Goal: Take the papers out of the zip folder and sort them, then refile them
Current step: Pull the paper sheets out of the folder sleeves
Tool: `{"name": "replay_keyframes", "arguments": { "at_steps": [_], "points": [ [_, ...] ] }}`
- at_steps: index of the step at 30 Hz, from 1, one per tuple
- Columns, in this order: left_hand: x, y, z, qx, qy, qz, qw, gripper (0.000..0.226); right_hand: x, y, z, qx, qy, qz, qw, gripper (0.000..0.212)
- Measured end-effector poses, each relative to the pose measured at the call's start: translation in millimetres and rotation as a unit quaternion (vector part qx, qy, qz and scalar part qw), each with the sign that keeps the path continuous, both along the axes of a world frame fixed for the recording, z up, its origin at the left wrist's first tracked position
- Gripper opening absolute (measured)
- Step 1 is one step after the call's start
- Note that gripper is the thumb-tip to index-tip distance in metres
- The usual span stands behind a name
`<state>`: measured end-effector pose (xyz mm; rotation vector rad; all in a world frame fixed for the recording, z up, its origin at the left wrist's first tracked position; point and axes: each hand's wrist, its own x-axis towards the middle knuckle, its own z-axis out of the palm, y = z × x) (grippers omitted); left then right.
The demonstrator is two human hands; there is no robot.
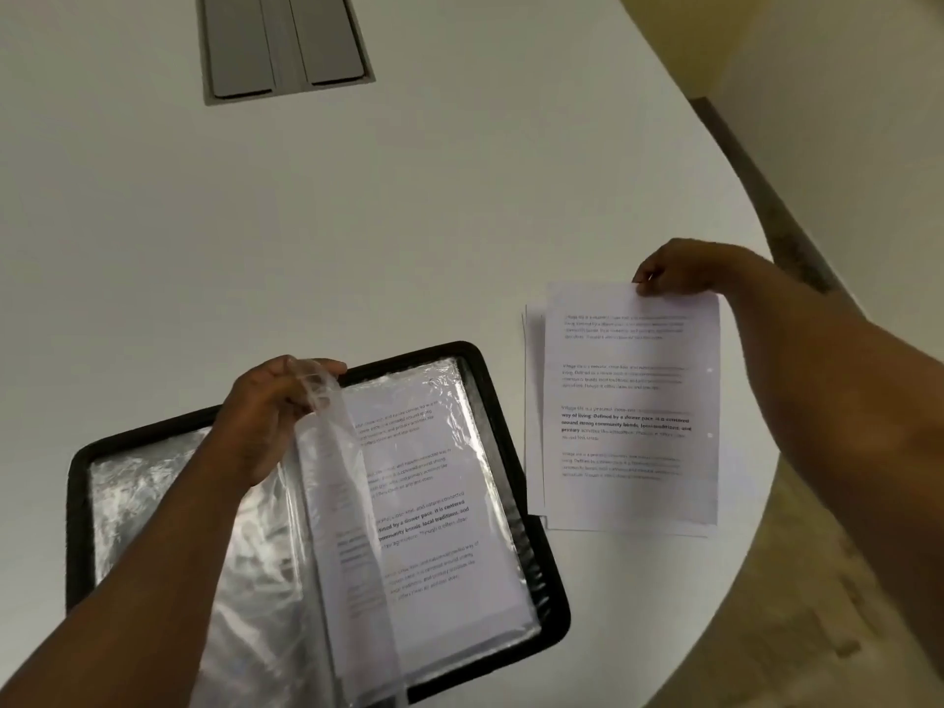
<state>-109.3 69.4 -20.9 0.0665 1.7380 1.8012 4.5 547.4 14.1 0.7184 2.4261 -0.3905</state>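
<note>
Thin, floppy paper wants an edge grip: the right hand [674, 270] pinches a sheet [631, 401] by its far edge over the stack [534, 426] right of the zip folder [503, 401]. The left hand [270, 416] pinches a slippery plastic sleeve [352, 528], lifted.

Dim, flat indoor light w/ a greyish cast; the white worktop [408, 222] reads dull grey, a bit brighter toward the upper left. Soft shadow falls just left of the held sheet [631, 401] onto the paper pile beneath it. Glare patches crinkle across the plastic sleeves [153, 482] of the open zip folder [546, 595], washing out print under them. Text is soft overall; only bold lines are legible, the rest smeared by blur. Strong wide-angle distortion: worktop edge bows, forearms balloon at the lower corners. Floor at right is mushy, out of focus.
</note>
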Motion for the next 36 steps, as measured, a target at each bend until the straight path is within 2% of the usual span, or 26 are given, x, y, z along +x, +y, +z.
{"name": "replay_keyframes", "arguments": {
  "at_steps": [2,4,7,8,10,13,16,17,19,23,26,29,30,32,33,35,36],
  "points": [
    [-1.1,-1.2,-2.0,0.022,-0.017,0.011,1.000,0.021,3.2,0.8,-17.1,0.009,0.011,-0.008,1.000,0.026],
    [-3.7,-2.1,-3.5,0.064,-0.048,0.032,0.996,0.033,7.1,3.7,-31.6,0.026,0.024,-0.017,0.999,0.023],
    [-5.7,-2.7,-0.8,0.124,-0.094,0.034,0.987,0.014,11.6,-0.8,-47.5,0.099,0.058,-0.048,0.992,0.032],
    [-5.9,-3.8,-0.6,0.138,-0.107,0.037,0.984,0.014,11.9,-7.0,-52.0,0.136,0.089,-0.047,0.986,0.038],
    [-6.4,-9.3,1.5,0.155,-0.127,0.056,0.978,0.032,9.6,-27.9,-59.7,0.170,0.184,-0.031,0.968,0.042],
    [-9.4,-28.6,7.3,0.216,-0.150,0.053,0.963,0.041,4.2,-81.2,-69.1,0.127,0.288,-0.008,0.949,0.037],
    [-16.2,-58.8,10.9,0.239,-0.146,0.056,0.958,0.032,1.6,-144.2,-77.9,0.066,0.348,0.038,0.934,0.034],
    [-18.5,-70.0,12.6,0.227,-0.142,0.067,0.961,0.028,1.8,-165.3,-80.4,0.053,0.362,0.059,0.929,0.034],
    [-27.1,-96.7,15.2,0.195,-0.152,0.105,0.963,0.034,2.8,-203.3,-86.2,0.024,0.374,0.098,0.922,0.036],
    [-50.7,-164.9,19.4,0.108,-0.161,0.177,0.965,0.047,5.0,-253.3,-102.4,-0.010,0.290,0.158,0.944,0.055],
    [-65.7,-205.3,12.5,-0.058,-0.166,0.206,0.963,0.050,9.7,-265.6,-111.7,-0.008,0.226,0.170,0.959,0.072],
    [-85.7,-223.4,-2.0,-0.249,-0.151,0.302,0.908,0.026,13.5,-270.9,-114.0,0.023,0.197,0.173,0.965,0.075],
    [-91.6,-224.4,-6.0,-0.335,-0.120,0.306,0.883,0.018,14.0,-272.2,-114.3,0.028,0.199,0.172,0.964,0.074],
    [-95.4,-213.7,-10.2,-0.493,-0.001,0.258,0.831,0.020,14.0,-273.9,-114.2,0.039,0.214,0.179,0.960,0.071],
    [-89.8,-199.7,-10.3,-0.502,0.074,0.255,0.823,0.022,13.9,-274.5,-114.8,0.049,0.224,0.191,0.954,0.069],
    [-66.8,-161.7,-8.5,-0.429,0.200,0.245,0.846,0.022,13.4,-276.2,-116.4,0.074,0.249,0.218,0.941,0.066],
    [-52.8,-140.3,-7.6,-0.395,0.251,0.209,0.859,0.022,12.8,-277.2,-116.3,0.082,0.262,0.224,0.935,0.065]
  ]
}}
